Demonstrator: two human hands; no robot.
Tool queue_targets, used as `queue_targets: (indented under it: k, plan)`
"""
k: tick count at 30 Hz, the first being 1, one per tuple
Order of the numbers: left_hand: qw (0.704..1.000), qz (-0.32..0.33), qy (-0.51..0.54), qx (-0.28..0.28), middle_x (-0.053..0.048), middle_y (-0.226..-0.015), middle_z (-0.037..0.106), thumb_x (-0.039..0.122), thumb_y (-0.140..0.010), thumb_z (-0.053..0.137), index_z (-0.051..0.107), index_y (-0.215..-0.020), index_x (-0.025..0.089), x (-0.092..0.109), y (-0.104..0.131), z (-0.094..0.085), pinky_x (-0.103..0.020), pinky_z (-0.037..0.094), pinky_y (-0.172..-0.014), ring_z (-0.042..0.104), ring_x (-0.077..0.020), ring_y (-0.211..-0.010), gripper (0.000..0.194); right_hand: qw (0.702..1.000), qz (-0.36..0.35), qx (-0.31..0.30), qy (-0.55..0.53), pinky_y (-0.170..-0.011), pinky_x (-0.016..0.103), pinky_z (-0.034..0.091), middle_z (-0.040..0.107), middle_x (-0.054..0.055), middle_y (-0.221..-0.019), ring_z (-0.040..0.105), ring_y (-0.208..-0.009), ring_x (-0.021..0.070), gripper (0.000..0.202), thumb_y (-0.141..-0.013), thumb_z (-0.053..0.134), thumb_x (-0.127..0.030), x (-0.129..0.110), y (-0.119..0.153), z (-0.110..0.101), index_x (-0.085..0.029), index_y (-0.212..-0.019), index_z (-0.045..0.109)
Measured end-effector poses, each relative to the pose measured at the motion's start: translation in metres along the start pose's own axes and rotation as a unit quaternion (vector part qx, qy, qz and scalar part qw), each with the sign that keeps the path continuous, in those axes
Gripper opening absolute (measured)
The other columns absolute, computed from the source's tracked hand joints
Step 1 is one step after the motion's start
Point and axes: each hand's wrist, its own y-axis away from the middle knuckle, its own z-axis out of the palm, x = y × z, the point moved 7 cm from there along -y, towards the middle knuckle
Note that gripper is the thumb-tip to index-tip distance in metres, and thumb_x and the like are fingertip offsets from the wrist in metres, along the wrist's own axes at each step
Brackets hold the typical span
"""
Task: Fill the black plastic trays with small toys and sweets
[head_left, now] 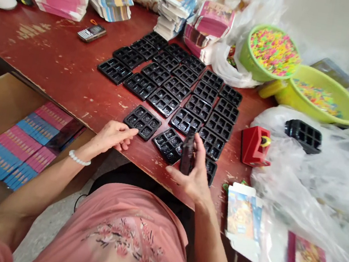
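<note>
Parted right fingers [201, 147] clasp black trays [186, 155]; left fingers [127, 134] touch another

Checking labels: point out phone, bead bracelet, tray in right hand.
Phone [92, 33], head view: middle of its face.
Bead bracelet [78, 160], head view: middle of the visible beads.
Held tray [186, 154], head view: middle of its visible side.

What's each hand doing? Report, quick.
Left hand: half-closed at the edge of a flat tray; grip cannot be told.
Right hand: closed, holding at least one upright tray.
</note>
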Motion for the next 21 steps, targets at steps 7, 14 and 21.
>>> queue_targets:
  k: [7, 14, 21]
  plan:
    - [0.977, 0.143, -0.013, -0.160, -0.007, -0.097, 0.078, 0.030, -0.083, 0.080, 0.082, -0.093, 0.020, 0.036, 0.062, 0.062, -0.030, 0.057, -0.082, 0.072, -0.0226, -0.089, 0.015, 0.986, -0.089, -0.028, 0.137, -0.111, 0.069, 0.044, 0.038, 0.017, -0.151, 0.046, -0.138, 0.0419, 0.117, -0.077, 0.079, -0.042, -0.035, 0.006, 0.058, -0.039, -0.167, 0.005]
    - [0.988, 0.128, 0.049, -0.075, -0.002, -0.071, 0.072, 0.033, -0.075, 0.085, 0.079, -0.067, 0.021, 0.017, 0.062, 0.044, -0.029, 0.051, -0.067, 0.064, -0.0193, -0.068, 0.015, 0.987, -0.053, -0.152, -0.027, -0.111, 0.063, 0.046, 0.048, 0.014, -0.148, 0.051, -0.136, 0.0387, 0.114, -0.070, 0.084, -0.059, -0.035, -0.011, 0.074, -0.034, -0.165, 0.026]
    - [0.956, 0.127, 0.219, 0.149, -0.004, -0.082, 0.077, 0.036, -0.059, 0.096, 0.078, -0.080, 0.017, 0.003, 0.026, -0.073, -0.031, 0.060, -0.077, 0.071, -0.0189, -0.074, 0.034, 0.965, 0.076, -0.056, -0.244, -0.083, 0.045, 0.061, 0.062, 0.010, -0.140, 0.067, -0.113, 0.0325, 0.117, -0.064, 0.092, -0.052, 0.008, -0.041, 0.015, -0.036, -0.163, 0.030]
